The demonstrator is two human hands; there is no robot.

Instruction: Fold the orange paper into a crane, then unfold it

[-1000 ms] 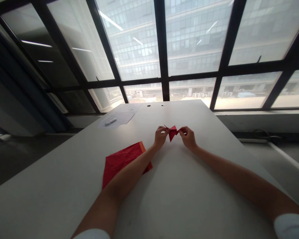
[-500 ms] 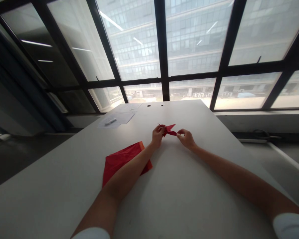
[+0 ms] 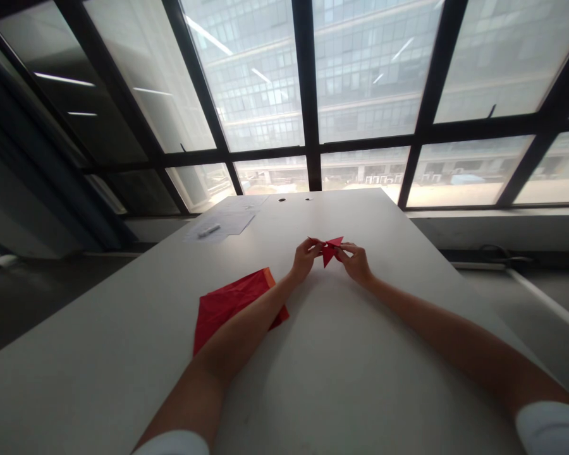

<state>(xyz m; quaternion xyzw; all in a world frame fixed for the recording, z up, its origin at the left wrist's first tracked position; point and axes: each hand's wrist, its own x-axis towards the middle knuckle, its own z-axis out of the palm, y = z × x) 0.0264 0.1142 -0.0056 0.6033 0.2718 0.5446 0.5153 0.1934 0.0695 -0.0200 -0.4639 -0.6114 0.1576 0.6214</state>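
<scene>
Both my hands hold a small folded red paper figure (image 3: pixel 330 251) with several pointed tips, a little above the far half of the white table (image 3: pixel 313 366). My left hand (image 3: pixel 305 258) pinches its left side, and a thin tip shows past those fingers. On the other side, my right hand (image 3: pixel 357 262) is closed on the right part of the figure. Fingers hide the folds between them. Partly under my left forearm lies a flat red sheet or pouch (image 3: pixel 232 300) with orange along its right edge.
Toward the far left of the table are white papers (image 3: pixel 234 223) with a white marker-like stick (image 3: pixel 209 230) on them. Two small holes sit near the far edge. Beyond stand tall dark-framed windows (image 3: pixel 315 95). A pale pipe (image 3: pixel 547 300) and dark cable lie right of the table.
The paper figure has turned and shifted slightly right, with one tip now pointing down. My right hand has moved from a tip's end to a grip closer to the figure's middle.
</scene>
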